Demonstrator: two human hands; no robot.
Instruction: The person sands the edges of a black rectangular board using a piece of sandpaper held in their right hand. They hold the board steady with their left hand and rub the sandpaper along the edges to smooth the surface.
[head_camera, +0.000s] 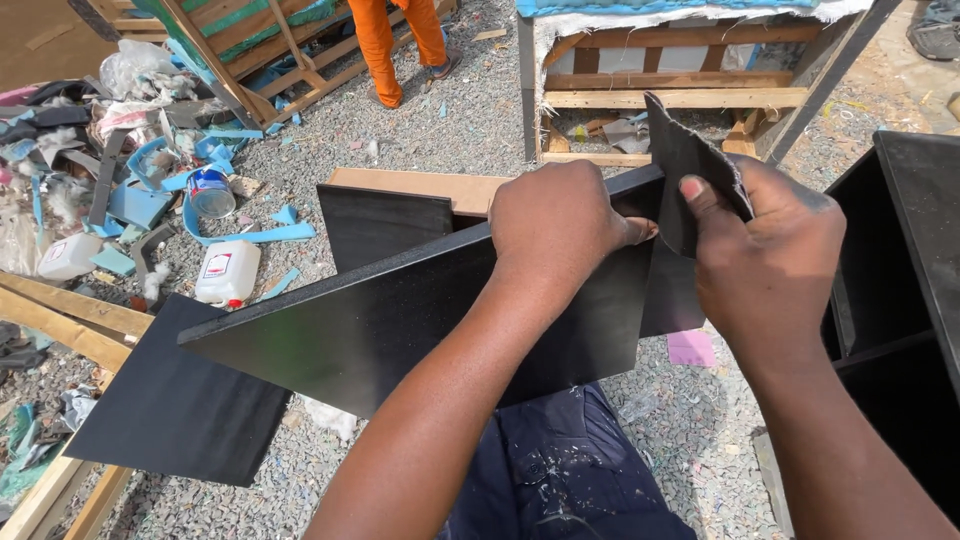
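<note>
Nearest the camera, the person's dark blue trousers showed between two forearms that reached up to a long black painted board, which stood on edge and slanted across the lap from lower left to upper right. The left hand was curled over the board's top edge, fingers wrapped down its far side and hidden. Just beside it, the right hand pinched a dark, ragged sheet of sandpaper between thumb and fingers, the sheet touching the board's upper end. To the right stood a black cabinet carcass. A flat black panel lay on the gravel at lower left, beside bare timber lengths. Behind the board were another black panel, a white plastic jug and blue foam scraps. Farthest off, a wooden frame stood well apart, and a person in orange trousers was walking.
</note>
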